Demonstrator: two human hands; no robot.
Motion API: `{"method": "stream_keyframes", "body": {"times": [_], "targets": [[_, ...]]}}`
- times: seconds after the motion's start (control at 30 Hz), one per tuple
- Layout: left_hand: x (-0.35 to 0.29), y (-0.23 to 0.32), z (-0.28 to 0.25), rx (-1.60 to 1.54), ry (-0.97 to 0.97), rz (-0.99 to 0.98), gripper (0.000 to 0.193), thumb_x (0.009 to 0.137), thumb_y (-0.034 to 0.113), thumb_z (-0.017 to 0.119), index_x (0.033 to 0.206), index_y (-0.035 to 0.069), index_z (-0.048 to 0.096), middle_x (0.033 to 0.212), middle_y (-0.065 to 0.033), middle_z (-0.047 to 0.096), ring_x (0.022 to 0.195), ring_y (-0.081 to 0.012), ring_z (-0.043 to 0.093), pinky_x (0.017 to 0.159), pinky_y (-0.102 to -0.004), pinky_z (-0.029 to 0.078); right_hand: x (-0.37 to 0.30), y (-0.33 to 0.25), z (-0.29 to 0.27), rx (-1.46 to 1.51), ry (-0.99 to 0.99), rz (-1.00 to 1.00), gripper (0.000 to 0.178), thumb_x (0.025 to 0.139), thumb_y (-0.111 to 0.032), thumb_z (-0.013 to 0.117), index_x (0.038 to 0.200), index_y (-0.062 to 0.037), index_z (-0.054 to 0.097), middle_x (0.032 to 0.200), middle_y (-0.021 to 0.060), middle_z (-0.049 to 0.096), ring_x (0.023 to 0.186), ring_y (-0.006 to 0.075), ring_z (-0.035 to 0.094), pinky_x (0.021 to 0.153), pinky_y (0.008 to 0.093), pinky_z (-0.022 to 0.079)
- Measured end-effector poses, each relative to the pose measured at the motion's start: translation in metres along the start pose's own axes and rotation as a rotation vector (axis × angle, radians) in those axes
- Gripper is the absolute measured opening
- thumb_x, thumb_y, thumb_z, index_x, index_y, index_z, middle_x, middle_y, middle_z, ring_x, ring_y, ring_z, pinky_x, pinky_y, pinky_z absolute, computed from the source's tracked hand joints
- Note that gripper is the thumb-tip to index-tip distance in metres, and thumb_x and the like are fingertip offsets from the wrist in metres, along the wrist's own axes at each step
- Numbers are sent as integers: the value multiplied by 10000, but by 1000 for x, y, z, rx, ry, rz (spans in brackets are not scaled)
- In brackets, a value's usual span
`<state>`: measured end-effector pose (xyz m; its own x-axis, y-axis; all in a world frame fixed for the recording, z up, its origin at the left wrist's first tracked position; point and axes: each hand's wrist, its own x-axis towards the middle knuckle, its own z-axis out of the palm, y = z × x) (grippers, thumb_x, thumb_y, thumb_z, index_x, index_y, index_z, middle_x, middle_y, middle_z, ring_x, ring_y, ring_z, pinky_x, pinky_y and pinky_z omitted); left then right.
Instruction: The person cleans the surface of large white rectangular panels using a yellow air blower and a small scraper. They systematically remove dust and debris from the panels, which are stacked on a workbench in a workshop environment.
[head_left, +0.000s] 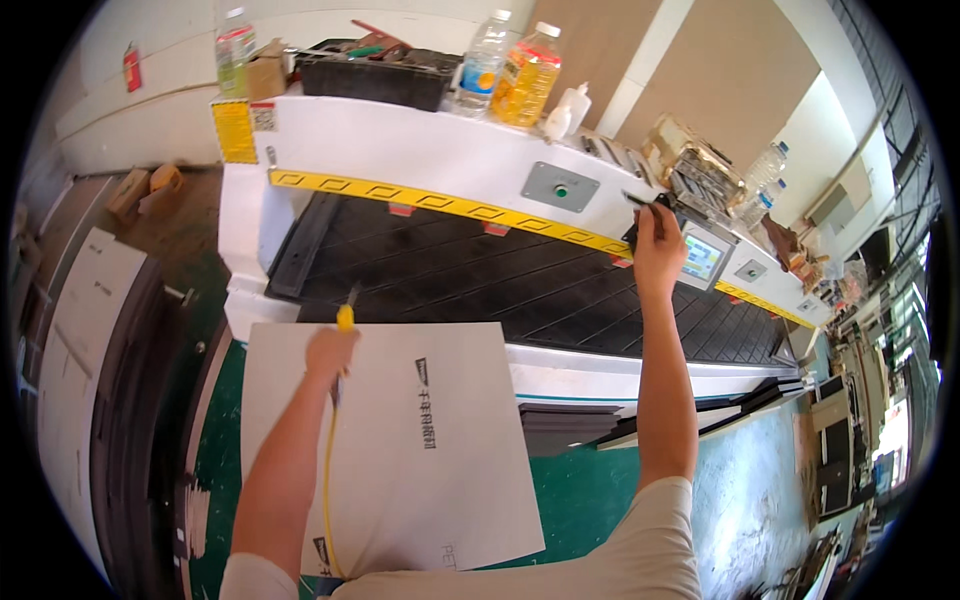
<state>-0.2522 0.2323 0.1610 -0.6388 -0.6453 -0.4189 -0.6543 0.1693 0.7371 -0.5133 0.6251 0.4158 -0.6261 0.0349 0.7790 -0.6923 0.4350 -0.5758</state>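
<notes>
My left hand (332,352) is closed round a yellow-handled tool (346,318) with a thin tip pointing away from me; its exact kind is unclear. A yellow line, a hose or cord by its look, (328,470) runs from below that hand toward my body. Under the hand lies a large pale board (455,480) with dark printing, its far edge against the machine's front. My right hand (657,228) is raised at the machine's white beam, fingers pinched at a slim dark pen-like object (634,198), just left of a small touchscreen (703,257).
The white machine (400,150) has a yellow-striped edge above a black bed (430,255). Along its top stand a black tool tray (375,78), drink bottles (525,75) and white squeeze bottles (570,110). Stacked panels (90,300) stand at the left; more dark boards (560,425) lie beneath the machine.
</notes>
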Motion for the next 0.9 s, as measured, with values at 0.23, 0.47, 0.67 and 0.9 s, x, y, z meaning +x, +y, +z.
{"method": "stream_keyframes", "body": {"times": [0.23, 0.47, 0.67, 0.9], "targets": [[-233, -2, 132, 183, -1242, -12, 474, 859, 540, 756, 906, 69, 742, 578, -37, 581, 481, -152, 543, 542, -347, 448, 91, 87, 37, -402, -89, -336, 238, 971, -225, 667, 1131, -77, 762, 1120, 141, 753, 1039, 339, 699, 910, 424, 545], [-216, -79, 91, 364, -900, 116, 624, 868, 678, 648, 899, 68, 776, 746, -86, 729, 695, -237, 710, 680, -389, 547, 129, 134, 58, -680, -354, -254, 293, 876, -162, 715, 1158, -113, 775, 1469, 142, 582, 1428, 376, 454, 1179, 490, 370], [-178, -122, -42, 806, -139, -22, 710, 911, 728, 548, 868, 57, 776, 809, -122, 747, 752, -299, 736, 679, -432, 568, -6, 24, 88, -204, -189, -296, 583, 855, -36, 652, 1426, 11, 540, 1433, 271, 550, 1380, 417, 484, 1140, 475, 400], [-193, -135, -66, -187, -245, -267, 691, 972, 671, 567, 1051, -8, 670, 880, -144, 746, 686, -253, 742, 605, -346, 613, -511, -163, 95, 1094, -1394, 673, 814, 1046, -173, 609, 1661, -54, 89, 1677, 175, 284, 1504, 256, 364, 1132, 396, 410]]}}
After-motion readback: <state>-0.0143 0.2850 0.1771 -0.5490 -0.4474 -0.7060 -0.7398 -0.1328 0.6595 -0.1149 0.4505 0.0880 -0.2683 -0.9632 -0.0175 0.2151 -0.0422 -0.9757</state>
